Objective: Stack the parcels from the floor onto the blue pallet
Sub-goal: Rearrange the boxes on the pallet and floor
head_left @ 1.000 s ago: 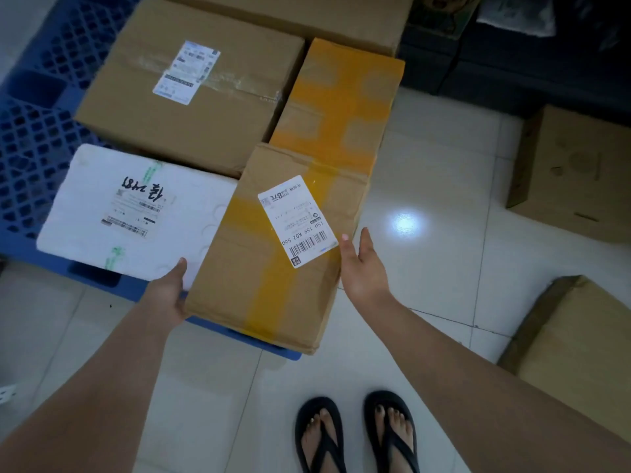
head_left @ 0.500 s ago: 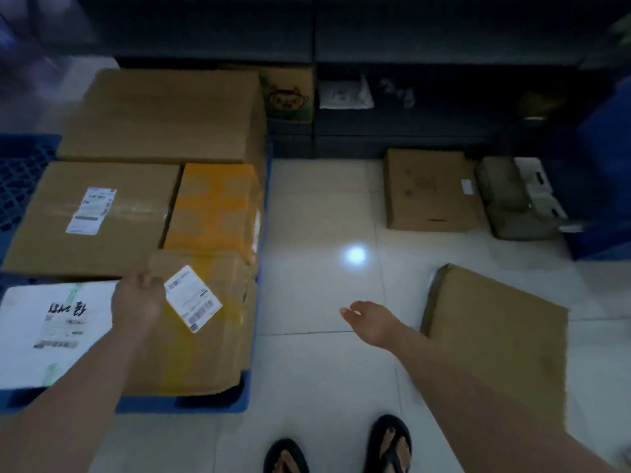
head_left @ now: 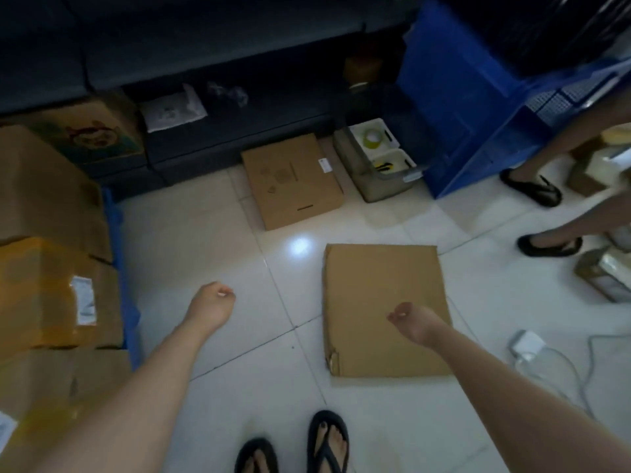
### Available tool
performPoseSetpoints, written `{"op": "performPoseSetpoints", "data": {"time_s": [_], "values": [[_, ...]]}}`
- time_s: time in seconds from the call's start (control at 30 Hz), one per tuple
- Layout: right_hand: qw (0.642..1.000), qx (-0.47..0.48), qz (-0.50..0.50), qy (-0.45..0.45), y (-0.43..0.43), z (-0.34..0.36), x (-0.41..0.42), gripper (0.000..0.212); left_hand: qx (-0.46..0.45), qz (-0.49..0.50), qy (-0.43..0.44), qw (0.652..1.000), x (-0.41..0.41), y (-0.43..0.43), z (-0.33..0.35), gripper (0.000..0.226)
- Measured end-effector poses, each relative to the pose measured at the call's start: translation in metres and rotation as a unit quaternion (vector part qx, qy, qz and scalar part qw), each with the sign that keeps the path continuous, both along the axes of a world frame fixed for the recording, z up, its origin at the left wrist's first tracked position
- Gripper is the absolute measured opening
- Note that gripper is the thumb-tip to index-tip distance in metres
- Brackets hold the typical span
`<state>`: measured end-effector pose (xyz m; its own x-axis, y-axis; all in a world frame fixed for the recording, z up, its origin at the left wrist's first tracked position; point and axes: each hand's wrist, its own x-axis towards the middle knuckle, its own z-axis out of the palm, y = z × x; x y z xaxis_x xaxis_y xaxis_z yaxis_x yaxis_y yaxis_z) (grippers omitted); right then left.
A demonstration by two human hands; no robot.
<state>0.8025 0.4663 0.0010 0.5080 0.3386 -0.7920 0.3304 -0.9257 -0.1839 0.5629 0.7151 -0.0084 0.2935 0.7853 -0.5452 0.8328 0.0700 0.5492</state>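
A flat brown parcel (head_left: pixel 379 288) lies on the white tiled floor just right of centre. My right hand (head_left: pixel 415 320) hovers over its near half, fingers curled, holding nothing. My left hand (head_left: pixel 213 307) hangs over bare tiles to the left, fingers curled and empty too. A second brown parcel (head_left: pixel 290 180) lies farther back by the dark shelving. At the left edge several parcels, one wrapped in yellow tape (head_left: pixel 51 291), sit stacked on the blue pallet (head_left: pixel 128 315), of which only a strip of edge shows.
Another person's legs in black sandals (head_left: pixel 546 245) stand at the right among small parcels (head_left: pixel 604 274). A grey box with white tape trays (head_left: pixel 379 165) and a blue crate (head_left: pixel 454 107) stand at the back. A white charger and cable (head_left: pixel 527 346) lie at right. My sandalled feet (head_left: pixel 297 445) are below.
My view swung right, away from the pallet. My left hand came off the labelled parcel left on the pallet, and my right hand moved over the flat parcel on the floor.
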Motion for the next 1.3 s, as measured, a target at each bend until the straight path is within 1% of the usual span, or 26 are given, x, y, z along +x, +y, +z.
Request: {"op": "performPoseSetpoints", "data": {"time_s": [0.1, 0.2, 0.23, 0.3, 0.4, 0.47, 0.53, 0.57, 0.6, 0.63, 0.67, 0.73, 0.77, 0.83, 0.9, 0.97, 1.1, 1.3], "values": [[0.989, 0.050, -0.137, 0.014, -0.036, -0.025, 0.031, 0.039, -0.046, -0.062, 0.003, 0.997, 0.065, -0.031, -0.025, 0.018], [0.983, 0.007, -0.183, 0.023, -0.076, -0.072, 0.044, 0.025, -0.083, -0.115, 0.008, 0.990, 0.114, -0.064, -0.070, 0.019], [0.980, -0.002, -0.195, 0.026, -0.089, -0.095, 0.045, 0.026, -0.094, -0.124, 0.009, 0.988, 0.126, -0.074, -0.091, 0.019], [0.977, -0.019, -0.212, 0.032, -0.113, -0.149, 0.046, 0.036, -0.111, -0.137, 0.016, 0.984, 0.145, -0.091, -0.144, 0.018], [0.972, -0.057, -0.225, 0.040, -0.139, -0.243, 0.047, 0.048, -0.135, -0.148, 0.038, 0.979, 0.158, -0.111, -0.242, 0.014], [0.966, -0.068, -0.249, 0.026, -0.155, -0.306, 0.054, 0.063, -0.174, -0.125, 0.055, 0.975, 0.159, -0.120, -0.308, 0.028], [0.954, -0.048, -0.295, -0.036, -0.171, -0.360, 0.068, 0.086, -0.226, -0.078, 0.064, 0.969, 0.157, -0.124, -0.367, 0.035], [0.940, -0.026, -0.330, -0.080, -0.180, -0.383, 0.078, 0.094, -0.251, -0.049, 0.066, 0.964, 0.156, -0.125, -0.393, 0.042], [0.919, -0.006, -0.374, -0.122, -0.191, -0.405, 0.090, 0.099, -0.281, -0.020, 0.062, 0.957, 0.157, -0.124, -0.416, 0.047], [0.891, 0.003, -0.429, -0.152, -0.203, -0.423, 0.102, 0.102, -0.319, 0.004, 0.050, 0.946, 0.160, -0.124, -0.435, 0.046], [0.858, 0.007, -0.488, -0.163, -0.215, -0.437, 0.114, 0.103, -0.358, 0.022, 0.034, 0.933, 0.163, -0.124, -0.448, 0.042], [0.797, 0.022, -0.589, -0.132, -0.237, -0.456, 0.130, 0.100, -0.405, 0.024, 0.022, 0.914, 0.171, -0.124, -0.467, 0.041], [0.783, 0.024, -0.612, -0.105, -0.245, -0.461, 0.133, 0.096, -0.410, 0.022, 0.020, 0.911, 0.174, -0.124, -0.471, 0.043], [0.780, 0.021, -0.623, -0.060, -0.256, -0.461, 0.132, 0.091, -0.405, 0.027, 0.019, 0.914, 0.178, -0.122, -0.469, 0.048], [0.779, 0.024, -0.625, -0.043, -0.258, -0.451, 0.125, 0.089, -0.400, 0.041, 0.016, 0.915, 0.178, -0.114, -0.456, 0.051], [0.774, 0.039, -0.631, -0.037, -0.253, -0.430, 0.116, 0.085, -0.402, 0.051, 0.019, 0.914, 0.173, -0.103, -0.428, 0.053], [0.767, 0.063, -0.638, -0.031, -0.227, -0.362, 0.091, 0.079, -0.380, 0.082, 0.019, 0.921, 0.147, -0.073, -0.343, 0.058], [0.761, 0.101, -0.641, -0.021, -0.166, -0.225, 0.061, 0.073, -0.343, 0.145, -0.003, 0.928, 0.095, -0.033, -0.194, 0.059]]}}
